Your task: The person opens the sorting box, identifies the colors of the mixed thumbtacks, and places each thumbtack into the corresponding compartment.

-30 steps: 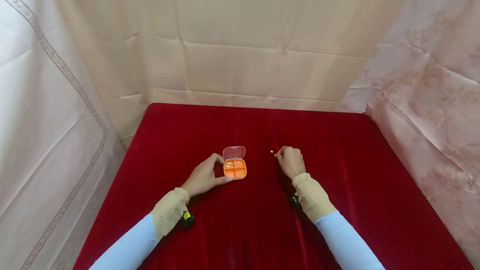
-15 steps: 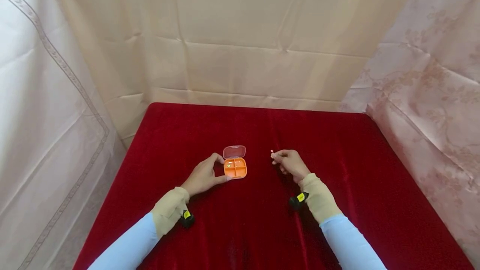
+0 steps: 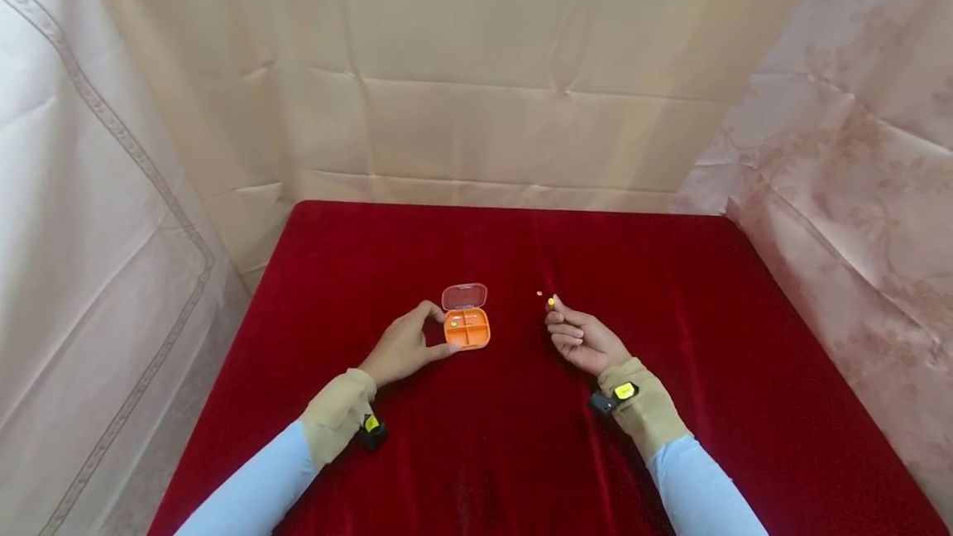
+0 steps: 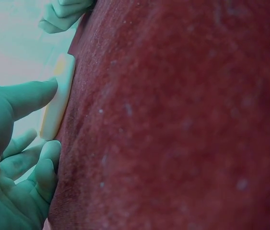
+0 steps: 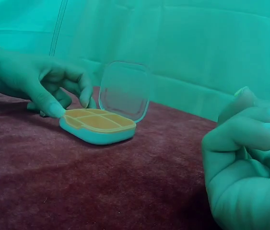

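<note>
An orange pill box (image 3: 467,329) lies on the red cloth with its clear lid (image 3: 464,297) tipped up at the far side. My left hand (image 3: 405,347) holds its left side between thumb and fingers. A small yellowish-green pill (image 3: 454,324) sits in the far left compartment, with something pale near it. To the right, my right hand (image 3: 588,341) is raised, palm turned up, pinching a small yellow pill (image 3: 551,302) between thumb and fingertip. In the right wrist view the right-hand fingers (image 5: 245,139) are curled and hide most of the pill.
A tiny pale pink pill (image 3: 539,294) lies on the cloth just beyond the right fingertips. Red velvet cloth (image 3: 476,453) covers the table. Hanging cloths (image 3: 476,64) enclose the back and both sides.
My right hand has come up from the cloth with the yellow pill, and its palm has rolled upward. The left hand and pill box have stayed in place.
</note>
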`<action>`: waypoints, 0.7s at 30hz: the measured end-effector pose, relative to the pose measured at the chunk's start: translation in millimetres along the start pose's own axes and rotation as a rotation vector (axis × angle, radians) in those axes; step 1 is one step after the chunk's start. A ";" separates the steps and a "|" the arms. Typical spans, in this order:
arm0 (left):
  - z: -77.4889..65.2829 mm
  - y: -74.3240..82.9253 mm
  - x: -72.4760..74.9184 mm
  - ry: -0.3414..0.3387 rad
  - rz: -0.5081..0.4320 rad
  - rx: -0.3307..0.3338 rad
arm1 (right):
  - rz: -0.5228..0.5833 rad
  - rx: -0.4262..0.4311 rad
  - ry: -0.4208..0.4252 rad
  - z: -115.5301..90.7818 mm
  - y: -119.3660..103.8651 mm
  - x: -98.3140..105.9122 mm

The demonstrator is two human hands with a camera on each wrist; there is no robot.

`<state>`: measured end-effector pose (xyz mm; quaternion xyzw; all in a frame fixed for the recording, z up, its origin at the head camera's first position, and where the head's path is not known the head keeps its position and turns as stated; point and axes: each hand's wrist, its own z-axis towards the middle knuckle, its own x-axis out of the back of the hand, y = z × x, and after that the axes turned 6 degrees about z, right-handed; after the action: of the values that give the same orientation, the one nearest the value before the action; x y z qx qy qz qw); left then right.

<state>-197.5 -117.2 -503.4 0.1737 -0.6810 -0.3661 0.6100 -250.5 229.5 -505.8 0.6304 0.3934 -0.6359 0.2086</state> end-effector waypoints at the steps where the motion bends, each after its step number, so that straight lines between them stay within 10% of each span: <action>1: 0.1 -0.1 -0.1 0.002 0.002 -0.001 | -0.003 -0.003 -0.015 -0.1 0.4 0.7; 14: 0.7 2.0 -1.0 0.020 0.011 -0.012 | -0.120 -0.048 -0.071 -3.6 2.6 -0.1; 21: 0.1 1.9 -1.0 0.015 0.019 -0.014 | -0.528 0.057 0.208 2.0 8.7 -16.0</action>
<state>-196.9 -115.2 -502.7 0.1657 -0.6756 -0.3636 0.6196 -243.2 219.1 -492.6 0.5737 0.5452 -0.6107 -0.0234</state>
